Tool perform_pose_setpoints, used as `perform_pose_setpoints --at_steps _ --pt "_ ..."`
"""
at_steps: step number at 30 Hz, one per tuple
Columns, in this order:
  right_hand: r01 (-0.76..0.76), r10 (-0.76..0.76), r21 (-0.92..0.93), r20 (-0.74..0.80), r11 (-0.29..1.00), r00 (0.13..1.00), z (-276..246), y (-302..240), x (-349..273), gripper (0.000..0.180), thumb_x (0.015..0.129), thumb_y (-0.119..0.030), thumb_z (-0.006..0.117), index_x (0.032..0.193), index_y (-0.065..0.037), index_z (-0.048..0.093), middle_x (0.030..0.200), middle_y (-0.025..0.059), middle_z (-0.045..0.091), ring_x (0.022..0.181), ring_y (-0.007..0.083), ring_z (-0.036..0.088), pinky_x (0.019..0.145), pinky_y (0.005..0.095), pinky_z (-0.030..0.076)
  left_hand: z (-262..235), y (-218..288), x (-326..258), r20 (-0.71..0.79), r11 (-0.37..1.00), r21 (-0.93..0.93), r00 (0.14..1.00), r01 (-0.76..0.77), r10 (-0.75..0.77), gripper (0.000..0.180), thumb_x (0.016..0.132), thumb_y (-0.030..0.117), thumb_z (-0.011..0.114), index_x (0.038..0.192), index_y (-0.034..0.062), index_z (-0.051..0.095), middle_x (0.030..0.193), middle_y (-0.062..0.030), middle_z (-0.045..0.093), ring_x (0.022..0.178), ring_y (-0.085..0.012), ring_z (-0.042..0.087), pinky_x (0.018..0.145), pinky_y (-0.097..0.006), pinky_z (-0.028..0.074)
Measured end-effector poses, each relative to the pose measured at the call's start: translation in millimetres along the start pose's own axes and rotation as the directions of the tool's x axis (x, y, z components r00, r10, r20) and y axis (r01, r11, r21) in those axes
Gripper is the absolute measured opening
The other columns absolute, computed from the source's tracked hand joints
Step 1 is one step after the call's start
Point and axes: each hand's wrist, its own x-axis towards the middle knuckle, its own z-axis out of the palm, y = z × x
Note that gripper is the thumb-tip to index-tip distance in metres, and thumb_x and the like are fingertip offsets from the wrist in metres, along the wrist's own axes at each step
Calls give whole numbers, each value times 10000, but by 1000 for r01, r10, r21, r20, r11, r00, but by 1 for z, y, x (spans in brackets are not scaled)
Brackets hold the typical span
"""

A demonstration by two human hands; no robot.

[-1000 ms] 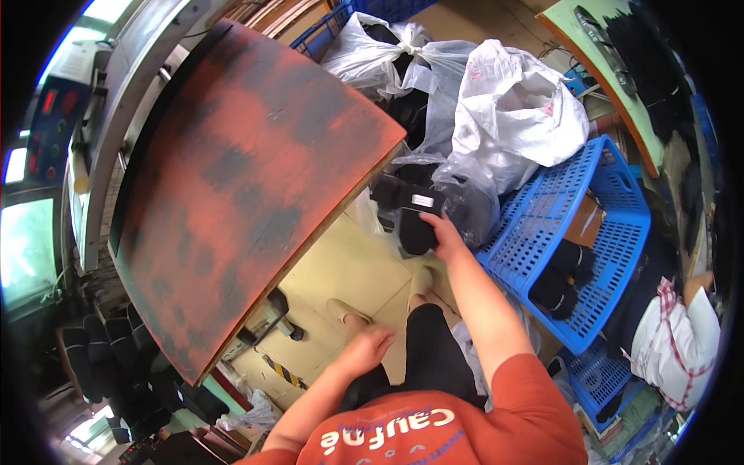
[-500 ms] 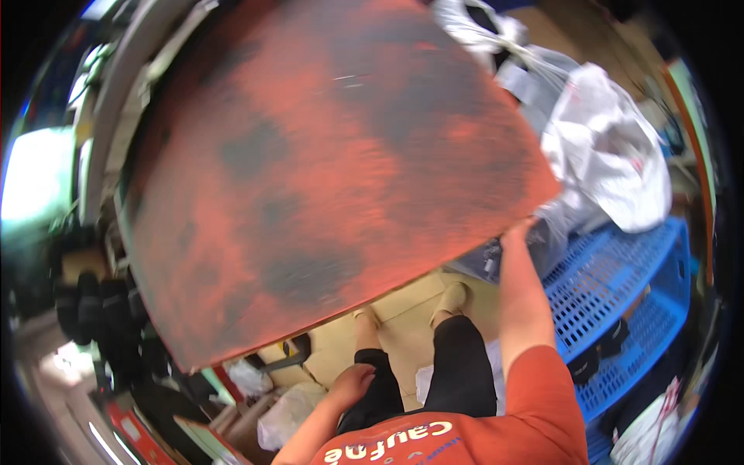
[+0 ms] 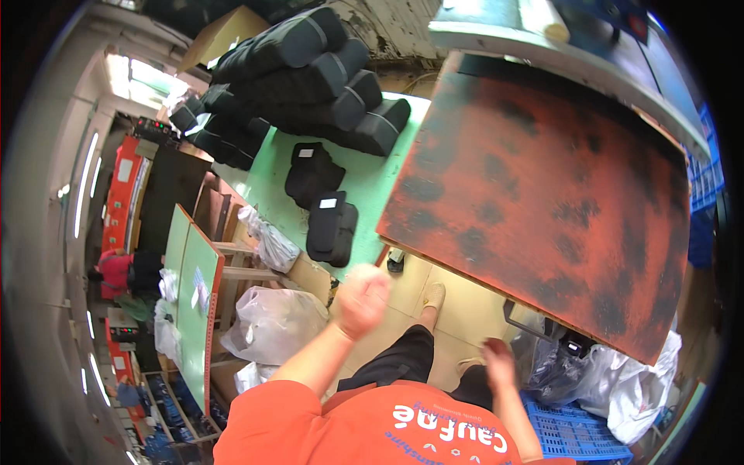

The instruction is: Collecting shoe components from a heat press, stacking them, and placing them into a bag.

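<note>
My left hand (image 3: 362,301) is raised in front of me, its fingers curled in with nothing visible in them. It is nearest the edge of the green table (image 3: 271,167), where two small stacks of black cloth pieces (image 3: 332,231) with white labels lie. Lower and to the right, my right hand (image 3: 496,360) hangs by my leg, apart from everything and smeared by motion. Ahead on the right is the worn red and black tabletop (image 3: 535,209); neither hand touches it.
Black bundles tied with white bands (image 3: 310,85) are piled at the back of the green table. Plastic bags (image 3: 275,324) stand beneath it. At right are a white sack (image 3: 639,395) and a blue plastic crate (image 3: 573,430). A person (image 3: 116,273) is far left.
My view has swung left, so the red and black tabletop is now on the right and the green table shows. My right hand has come off the tabletop's edge; my left hand has risen.
</note>
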Motion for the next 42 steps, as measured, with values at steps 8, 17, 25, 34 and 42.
perform_pose_setpoints --at_steps 8,17,25,34,42 --pt "261 -348 272 348 926 871 272 -170 61 635 863 -238 606 1346 17 281 1212 118 481 1082 182 480 905 294 364 -62 -208 12 170 400 -46 402 915 -900 795 763 478 669 1240 -107 418 1181 -216 545 1080 -277 543 925 -352 425" --pt "92 -376 463 571 882 730 259 -239 58 799 655 -245 808 1275 -47 343 1190 95 501 1106 225 496 962 361 385 -86 -144 28 628 -49 -686 557 725 -543 439 811 179 668 1168 -24 515 1096 -87 594 980 -166 576 881 -305 453" --pt "568 -693 451 179 688 698 156 -299 25 855 678 -343 775 1336 -61 307 1240 98 471 1134 241 489 964 379 413 -30 -66 129 428 410 -759 862 506 -272 409 764 73 659 1135 -31 523 1030 -109 615 936 -150 568 859 -319 456" --pt "123 -641 933 133 338 756 -42 -267 19 575 793 -267 602 1280 -18 425 1252 155 513 1177 315 476 1017 499 341 73 -32 173 685 70 -661 639 747 -350 342 756 42 615 1081 -45 551 973 -132 623 834 -214 625 761 -345 522" --pt "38 -555 937 173 347 814 -175 -251 17 535 833 -212 595 1293 -21 399 1266 143 495 1173 297 482 1001 474 375 162 106 197 327 981 -144 942 133 -80 268 758 116 668 985 -1 586 833 -114 591 792 -256 562 742 -341 467"
